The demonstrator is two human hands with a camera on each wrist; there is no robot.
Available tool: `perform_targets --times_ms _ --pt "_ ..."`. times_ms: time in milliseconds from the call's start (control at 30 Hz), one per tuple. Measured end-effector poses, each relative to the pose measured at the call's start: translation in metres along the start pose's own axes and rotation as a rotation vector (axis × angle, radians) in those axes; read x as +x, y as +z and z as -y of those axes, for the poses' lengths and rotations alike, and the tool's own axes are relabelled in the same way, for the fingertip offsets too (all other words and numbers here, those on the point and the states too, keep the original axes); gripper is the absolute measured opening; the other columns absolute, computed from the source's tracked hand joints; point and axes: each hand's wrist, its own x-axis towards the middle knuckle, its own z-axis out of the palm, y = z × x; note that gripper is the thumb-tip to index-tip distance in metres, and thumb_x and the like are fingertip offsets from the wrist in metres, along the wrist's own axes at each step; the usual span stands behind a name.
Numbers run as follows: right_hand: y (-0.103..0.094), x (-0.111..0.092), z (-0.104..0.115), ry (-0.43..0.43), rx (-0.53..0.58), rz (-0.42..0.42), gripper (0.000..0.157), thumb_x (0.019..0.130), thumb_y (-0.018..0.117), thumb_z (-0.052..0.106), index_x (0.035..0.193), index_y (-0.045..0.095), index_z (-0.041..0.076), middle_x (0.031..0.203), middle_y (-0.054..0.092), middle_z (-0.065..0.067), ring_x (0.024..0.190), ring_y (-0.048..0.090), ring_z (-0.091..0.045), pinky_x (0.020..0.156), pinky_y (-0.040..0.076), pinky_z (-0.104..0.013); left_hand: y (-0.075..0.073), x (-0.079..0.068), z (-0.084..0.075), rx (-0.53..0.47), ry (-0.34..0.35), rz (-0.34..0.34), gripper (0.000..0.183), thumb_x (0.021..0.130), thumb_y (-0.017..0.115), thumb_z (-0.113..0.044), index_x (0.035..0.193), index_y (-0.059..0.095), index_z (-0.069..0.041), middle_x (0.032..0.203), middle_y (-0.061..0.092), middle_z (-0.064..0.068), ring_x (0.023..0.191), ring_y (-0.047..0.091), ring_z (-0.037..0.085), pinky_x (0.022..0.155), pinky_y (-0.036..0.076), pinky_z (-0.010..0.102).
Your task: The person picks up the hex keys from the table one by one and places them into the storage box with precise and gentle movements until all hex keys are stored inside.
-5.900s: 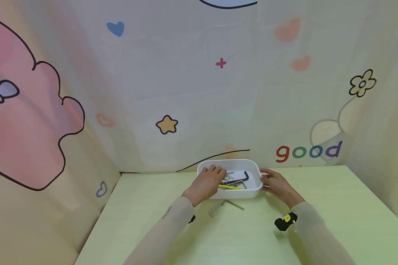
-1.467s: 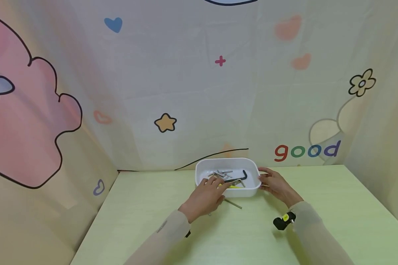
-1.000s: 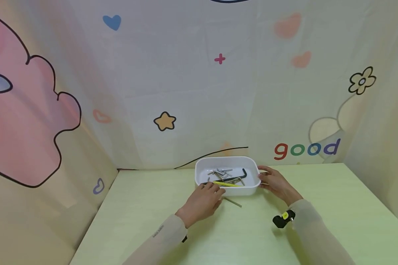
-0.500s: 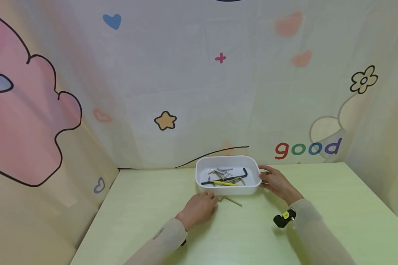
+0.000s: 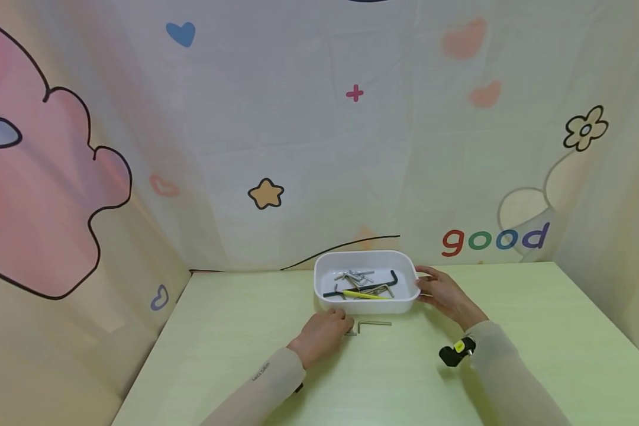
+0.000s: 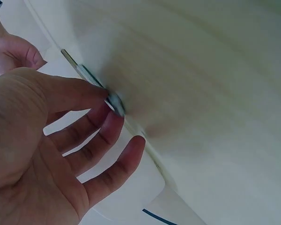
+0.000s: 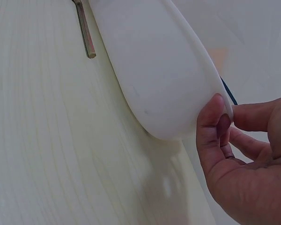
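My left hand [image 5: 322, 336] is low over the table in front of the white plastic bin [image 5: 367, 306]. In the left wrist view its thumb and fingers pinch a silver hex key [image 6: 115, 104], most of which they cover. Just right of that hand a brass-coloured hex key [image 5: 375, 323] lies on the table, its short arm towards me. My right hand [image 5: 443, 296] grips the bin's right end, thumb and fingers on either side of the rim [image 7: 210, 61]. Inside the bin lie a black hex key [image 5: 373, 287], a yellow stick-like piece [image 5: 363, 294] and several smaller metal keys [image 5: 355, 276].
The pale green table [image 5: 404, 378] extends in front and to both sides of the bin. Close behind the bin hangs a printed cloth backdrop [image 5: 319, 148], with side cloths at left and right.
My left hand has left the bin and come down to the table, where it now pinches the silver hex key. The brass-coloured key has turned. The right hand stays on the bin.
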Motion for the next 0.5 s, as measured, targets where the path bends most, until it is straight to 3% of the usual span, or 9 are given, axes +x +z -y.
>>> perform_targets --times_ms 500 --pt "-0.0005 0.0005 -0.0002 0.001 0.0 0.003 0.054 0.102 0.046 0.008 0.152 0.027 0.001 0.12 0.052 -0.013 0.096 0.059 -0.017 0.078 0.055 -0.024 -0.0047 -0.0056 -0.0037 0.033 -0.014 0.135 0.012 0.098 0.05 -0.01 0.106 0.057 -0.016 0.102 0.058 0.0 0.097 0.052 0.016 0.069 0.047 0.027"
